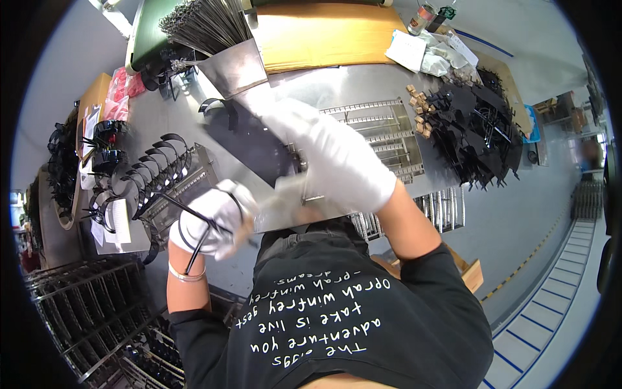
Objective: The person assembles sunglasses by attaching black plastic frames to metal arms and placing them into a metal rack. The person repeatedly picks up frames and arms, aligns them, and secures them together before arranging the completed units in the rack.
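Note:
My left hand [217, 220], in a white glove, is closed around a black wire bracket [202, 215] with thin straight rods and a curved loop. The rods stick out on both sides of the fist. My right hand [343, 159], also gloved in white and blurred, is over the right edge of a flat black plate [246, 142]. It appears to grip that plate, though the fingertips are smeared. A curved black band [219, 105] shows at the plate's upper end. Beyond the right hand, a metal slotted rack [389, 136] lies on the steel table.
Left of me, several curved black parts [159, 159] stand in another rack. A bundle of thin metal rods [206, 26] rises from a metal holder [233, 68] behind a yellow board [327, 35]. At right lie black plates [473, 123] and small wooden blocks [420, 110].

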`<act>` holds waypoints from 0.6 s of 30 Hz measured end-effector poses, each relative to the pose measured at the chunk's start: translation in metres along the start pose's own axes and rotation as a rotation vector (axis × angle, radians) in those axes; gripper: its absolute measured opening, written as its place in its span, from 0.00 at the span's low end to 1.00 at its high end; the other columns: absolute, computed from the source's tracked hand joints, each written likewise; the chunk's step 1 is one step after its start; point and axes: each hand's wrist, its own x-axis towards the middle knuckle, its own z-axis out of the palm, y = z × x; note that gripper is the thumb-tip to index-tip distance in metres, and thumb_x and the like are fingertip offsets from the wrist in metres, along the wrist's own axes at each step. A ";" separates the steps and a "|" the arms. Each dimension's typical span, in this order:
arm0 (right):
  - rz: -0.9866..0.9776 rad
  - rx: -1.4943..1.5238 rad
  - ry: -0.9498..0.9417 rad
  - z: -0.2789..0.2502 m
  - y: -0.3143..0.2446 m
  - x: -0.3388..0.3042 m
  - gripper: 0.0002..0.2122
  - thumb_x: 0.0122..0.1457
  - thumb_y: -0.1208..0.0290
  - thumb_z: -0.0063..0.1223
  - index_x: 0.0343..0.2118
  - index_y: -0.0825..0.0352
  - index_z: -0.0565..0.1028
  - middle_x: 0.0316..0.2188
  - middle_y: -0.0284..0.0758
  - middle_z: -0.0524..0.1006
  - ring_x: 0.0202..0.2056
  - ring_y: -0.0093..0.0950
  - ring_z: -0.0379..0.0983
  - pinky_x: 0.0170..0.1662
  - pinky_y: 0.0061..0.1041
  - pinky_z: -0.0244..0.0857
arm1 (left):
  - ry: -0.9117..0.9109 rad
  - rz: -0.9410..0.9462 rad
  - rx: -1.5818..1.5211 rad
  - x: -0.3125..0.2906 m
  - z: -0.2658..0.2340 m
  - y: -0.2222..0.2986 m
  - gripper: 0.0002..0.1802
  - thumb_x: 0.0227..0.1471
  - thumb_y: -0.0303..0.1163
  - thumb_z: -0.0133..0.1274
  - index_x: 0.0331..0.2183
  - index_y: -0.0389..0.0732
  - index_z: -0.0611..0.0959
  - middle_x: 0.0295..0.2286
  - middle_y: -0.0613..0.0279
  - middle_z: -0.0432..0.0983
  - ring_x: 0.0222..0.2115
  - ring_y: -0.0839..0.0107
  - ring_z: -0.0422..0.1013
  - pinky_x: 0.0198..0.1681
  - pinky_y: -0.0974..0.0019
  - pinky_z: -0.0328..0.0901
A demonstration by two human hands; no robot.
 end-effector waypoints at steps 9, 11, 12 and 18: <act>0.050 0.615 -0.317 0.023 0.013 -0.029 0.48 0.47 0.75 0.67 0.71 0.76 0.50 0.63 0.53 0.63 0.67 0.36 0.59 0.70 0.32 0.51 | -0.238 -0.371 -0.938 -0.001 0.039 -0.013 0.27 0.63 0.44 0.54 0.28 0.24 0.79 0.18 0.51 0.71 0.16 0.66 0.67 0.16 0.66 0.59; 0.083 0.573 -0.118 0.035 0.005 -0.045 0.51 0.45 0.74 0.66 0.72 0.77 0.47 0.65 0.56 0.60 0.69 0.40 0.57 0.72 0.35 0.49 | -0.288 -0.255 -0.821 0.017 0.048 -0.010 0.23 0.63 0.37 0.51 0.29 0.22 0.79 0.20 0.44 0.73 0.16 0.65 0.67 0.17 0.64 0.61; 0.113 0.882 -0.297 0.037 0.007 -0.039 0.51 0.45 0.73 0.67 0.71 0.77 0.49 0.67 0.55 0.59 0.70 0.40 0.55 0.73 0.35 0.46 | -0.271 -0.282 -0.936 0.023 0.055 -0.002 0.21 0.62 0.34 0.52 0.30 0.21 0.80 0.21 0.43 0.73 0.16 0.64 0.67 0.18 0.64 0.62; 0.222 0.190 0.489 0.017 0.089 -0.048 0.28 0.59 0.67 0.63 0.61 0.69 0.67 0.41 0.37 0.77 0.36 0.29 0.76 0.43 0.26 0.74 | 0.624 -0.417 -0.312 -0.027 -0.008 -0.016 0.15 0.63 0.37 0.52 0.37 0.32 0.82 0.32 0.53 0.80 0.27 0.67 0.76 0.32 0.68 0.72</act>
